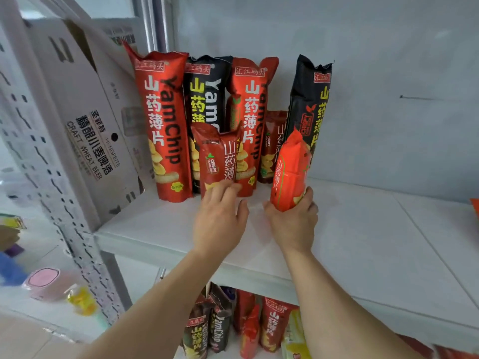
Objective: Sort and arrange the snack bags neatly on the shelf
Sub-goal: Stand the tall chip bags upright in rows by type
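Note:
Tall yam chip bags stand along the back of the white shelf (363,242): a red one (163,130), a black one (204,92), a second red one (250,104) and a black one (311,99) at the right. A short dark red bag (219,156) stands in front; my left hand (220,218) touches its base with straight fingers. My right hand (293,224) grips the bottom of a short bright orange-red bag (290,172), held upright just above the shelf. Another short dark red bag (272,146) stands behind it.
A white cardboard beer box (85,120) leans at the shelf's left end, against the perforated upright (51,177). The shelf's right half is bare. Below, several more snack bags (246,325) stand on the lower shelf. Blurred items lie on the floor at the left.

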